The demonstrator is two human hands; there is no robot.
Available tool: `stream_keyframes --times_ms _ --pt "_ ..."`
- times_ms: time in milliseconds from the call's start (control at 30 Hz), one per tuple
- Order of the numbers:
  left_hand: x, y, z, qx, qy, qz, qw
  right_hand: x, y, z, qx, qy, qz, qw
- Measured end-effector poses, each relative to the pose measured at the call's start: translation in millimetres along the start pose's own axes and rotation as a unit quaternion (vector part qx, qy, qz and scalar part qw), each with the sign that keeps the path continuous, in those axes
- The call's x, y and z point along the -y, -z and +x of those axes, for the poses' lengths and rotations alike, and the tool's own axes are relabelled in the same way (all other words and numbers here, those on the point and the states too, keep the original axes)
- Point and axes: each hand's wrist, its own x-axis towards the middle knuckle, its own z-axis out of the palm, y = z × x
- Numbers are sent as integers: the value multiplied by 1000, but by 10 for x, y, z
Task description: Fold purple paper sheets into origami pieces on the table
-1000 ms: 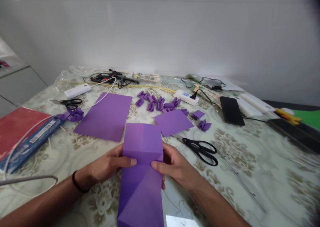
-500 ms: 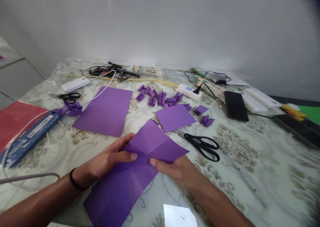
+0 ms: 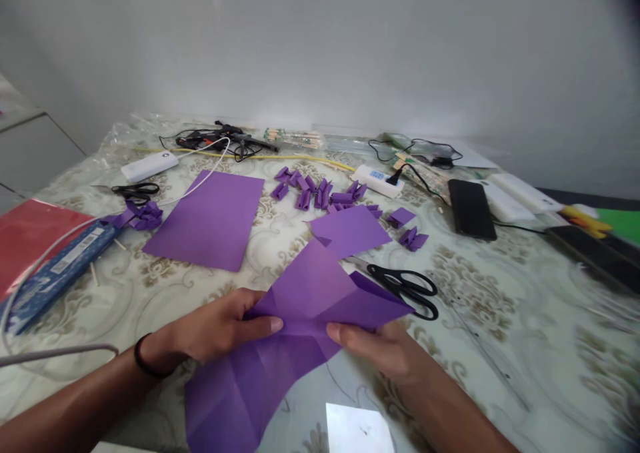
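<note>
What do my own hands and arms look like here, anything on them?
Your left hand has a thin black band around the wrist. Your right hand shows no band or ring. No sleeves show on either forearm.

Both hands, left [image 3: 225, 330] and right [image 3: 375, 346], grip creased purple paper [image 3: 300, 306] at lower centre! Black scissors [image 3: 405, 286] lie just right, a phone [image 3: 471, 208] beyond.
</note>
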Motion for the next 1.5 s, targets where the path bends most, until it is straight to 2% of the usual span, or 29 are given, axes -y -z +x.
stream_keyframes --times_ms 167,233,300,433,633,800,867,967,1067,1167,1300,1500 --pt "-72 9 -2 31 -23 -10 999 268 92 -21 51 -12 2 999" --pt "-74 27 -10 21 -27 -14 999 360 119 22 113 6 57 992" --pt "-59 47 -16 14 -21 -21 999 394 134 59 113 -2 101 989" --pt "-25 62 -17 18 -1 -32 999 340 123 76 60 -26 134 989" --pt "-28 40 -2 -3 39 -34 999 245 60 96 -67 13 157 985" --pt "-6 80 15 -50 44 12 998 343 142 146 -96 50 128 986" --pt "1 100 17 -67 44 44 996 411 220 146 -88 64 91 990" --pt "9 118 18 -100 50 100 989 483 326 131 -89 97 -33 991" --pt "14 124 29 -139 54 148 978 538 355 118 -72 123 -182 973" --pt "19 131 55 -176 38 177 967 615 298 108 -36 147 -290 945" --pt "45 143 94 -200 1 171 965 696 189 69 -8 214 -329 920" --pt "67 124 112 -203 -50 125 970 654 96 -15 -19 268 -416 869"
